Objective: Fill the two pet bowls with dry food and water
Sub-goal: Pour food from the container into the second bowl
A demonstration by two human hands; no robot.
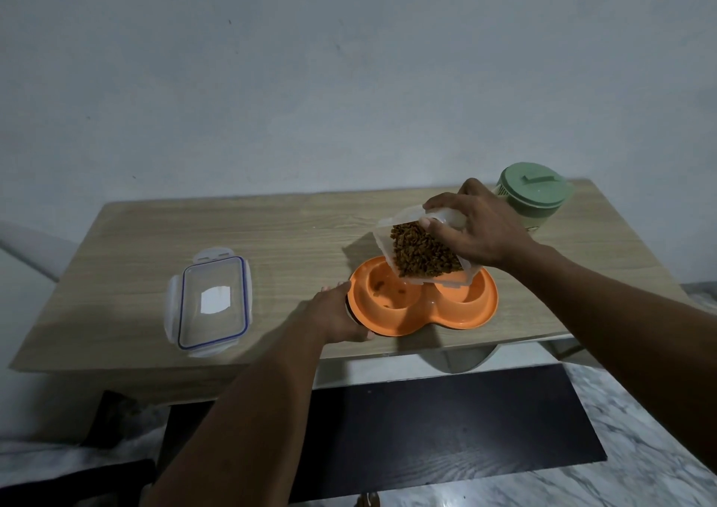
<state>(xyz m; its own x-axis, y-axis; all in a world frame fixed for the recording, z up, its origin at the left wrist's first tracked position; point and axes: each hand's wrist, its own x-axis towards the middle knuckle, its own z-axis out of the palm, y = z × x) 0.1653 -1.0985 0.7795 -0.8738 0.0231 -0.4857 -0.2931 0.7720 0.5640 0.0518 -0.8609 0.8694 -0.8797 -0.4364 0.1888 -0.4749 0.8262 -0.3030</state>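
Now the kibble (421,252) is tipped toward the orange double bowl (403,326), near the wooden table's (271,235) front edge.
Only a few pieces lie in its left well (392,293). The right hand (477,231) grips the clear food box (388,231) with curled fingers, tilted steeply above the bowl, and the left hand (337,314) clasps the bowl's left rim. The box mouth is wide and hangs over both wells, so a sudden slide of food could spill into the other well or over the rim. The box lid (209,305) lies well apart, left.
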